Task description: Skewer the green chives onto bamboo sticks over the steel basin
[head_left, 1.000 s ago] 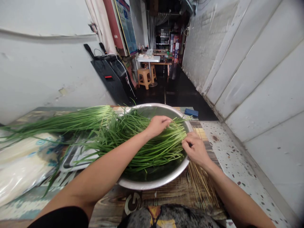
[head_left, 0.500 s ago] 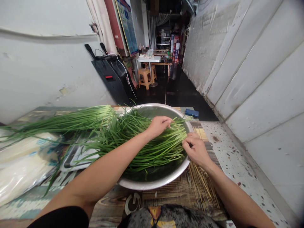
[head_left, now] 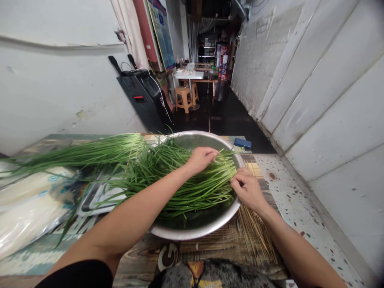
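A wide metal basin [head_left: 192,235] stands on the table, loaded with long garlic chives [head_left: 192,196], their pale cut ends toward the right. My left hand [head_left: 202,158] reaches over them with thumb and fingers pinched at the upper stems. At the basin's right rim, my right hand [head_left: 247,186] is closed around the stem ends; the exact grip is hidden by its fingers. A second bundle of garlic chives [head_left: 90,151] lies to the left, its pale ends beside the basin. Thin bamboo skewers [head_left: 256,234] lie under my right forearm.
On the left rest a plastic bag with pale contents [head_left: 33,208] and a metal tray [head_left: 100,198] partly under leaves. A small blue box [head_left: 242,143] sits at the table's far edge. Beyond are a black machine [head_left: 144,96], a stool [head_left: 183,99] and a white table [head_left: 189,75].
Almost nothing differs. Both hands keep their places at the chives, and the whole view has shifted only very slightly.
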A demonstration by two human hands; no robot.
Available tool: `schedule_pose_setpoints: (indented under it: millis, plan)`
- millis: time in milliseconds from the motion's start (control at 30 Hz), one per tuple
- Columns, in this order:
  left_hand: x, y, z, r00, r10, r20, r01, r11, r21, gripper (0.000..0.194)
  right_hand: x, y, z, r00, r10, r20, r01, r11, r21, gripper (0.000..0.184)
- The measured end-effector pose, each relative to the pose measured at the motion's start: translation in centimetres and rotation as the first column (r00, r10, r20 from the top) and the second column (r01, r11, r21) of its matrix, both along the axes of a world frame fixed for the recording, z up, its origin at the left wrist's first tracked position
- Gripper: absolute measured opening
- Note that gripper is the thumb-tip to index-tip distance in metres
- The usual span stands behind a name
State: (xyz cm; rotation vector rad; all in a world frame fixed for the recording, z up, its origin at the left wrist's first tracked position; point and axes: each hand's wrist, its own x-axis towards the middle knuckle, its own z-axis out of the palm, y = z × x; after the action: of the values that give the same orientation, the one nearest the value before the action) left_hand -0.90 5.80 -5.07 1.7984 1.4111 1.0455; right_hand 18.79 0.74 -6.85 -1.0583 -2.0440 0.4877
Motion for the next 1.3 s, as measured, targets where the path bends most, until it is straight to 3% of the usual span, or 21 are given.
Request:
schedule_pose_setpoints:
  millis: [933,1300]
  plan:
    - [-0.13,0.21,-0.68,0.996,0.01,0.091,-0.009,1.0,-0.015,0.027,0.0,-0.09,0.19,1.0,-0.012,0.02,0.012,1.0,-0.012,0.031]
    - [-0.14,0.2,-0.82,0.999,-0.022,0.028,0.021,1.0,0.019,0.025,-0.01,-0.11,0.22,1.0,0.003,0.016,-0.003,1.0,-0.001,0.032]
